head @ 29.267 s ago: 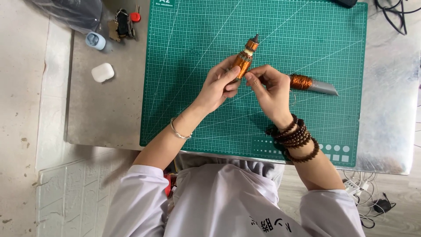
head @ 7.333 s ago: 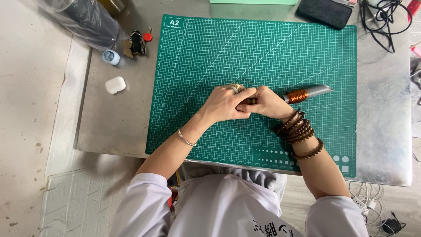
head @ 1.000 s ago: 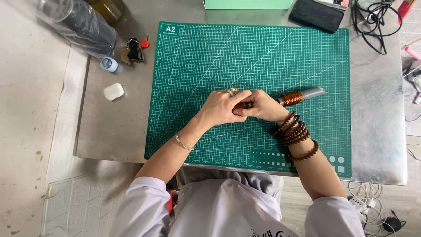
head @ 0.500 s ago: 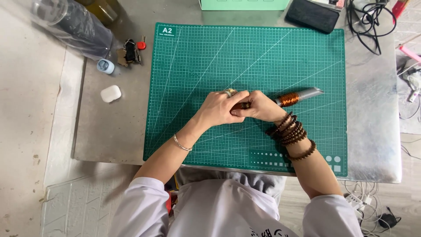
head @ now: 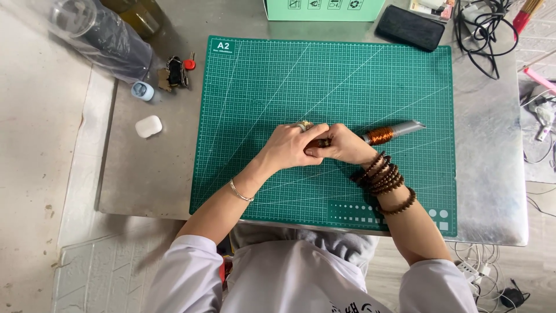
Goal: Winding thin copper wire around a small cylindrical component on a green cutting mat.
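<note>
At the far left of the metal table [head: 145,174] lies a clear plastic bag [head: 98,37] with dark contents; just below it sit a small pale blue cap [head: 142,91] and a bunch of keys [head: 175,72] with a red tag, and nearer the person a small white case [head: 148,126] rests alone on the bare steel; the green cutting mat [head: 289,75] covers most of the table from there rightward, its white grid and diagonal lines plain to see; near the middle of the mat the left hand [head: 289,148], a ring on one finger and a thin bracelet at the wrist, is curled closed over the near end of a small brown object [head: 317,142], most of which is hidden between the two hands; the right hand [head: 341,148] meets it there, fingers bent and pinching the same brown object, with strings of dark wooden beads [head: 383,178] wound around that wrist; just beside the right hand, lying on the mat and pointing to the right, is a grey tool [head: 399,128] with copper wire wound about its middle; beyond the mat's top edge stand a green box [head: 324,8] and a black pouch [head: 410,28]; at the far right a tangle of black cables [head: 483,26] lies on the table.
</note>
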